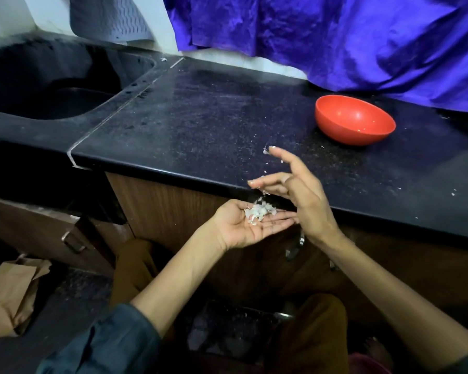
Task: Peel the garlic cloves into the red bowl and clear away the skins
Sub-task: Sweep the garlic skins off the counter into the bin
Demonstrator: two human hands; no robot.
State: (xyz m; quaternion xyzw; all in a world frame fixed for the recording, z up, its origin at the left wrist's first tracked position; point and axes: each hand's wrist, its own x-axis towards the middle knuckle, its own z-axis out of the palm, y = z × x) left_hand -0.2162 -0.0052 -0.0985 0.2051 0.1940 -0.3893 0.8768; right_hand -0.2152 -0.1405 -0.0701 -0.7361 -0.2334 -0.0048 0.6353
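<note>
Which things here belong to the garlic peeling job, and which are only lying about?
Belong to the job:
- round red plastic bowl on the black stone counter
- pile of white papery garlic skins in the open left hand
- right hand, open above it
- stray skin flakes on the counter

Lying about:
- crumpled brown paper bag on the floor
- dark sink
- purple cloth
</note>
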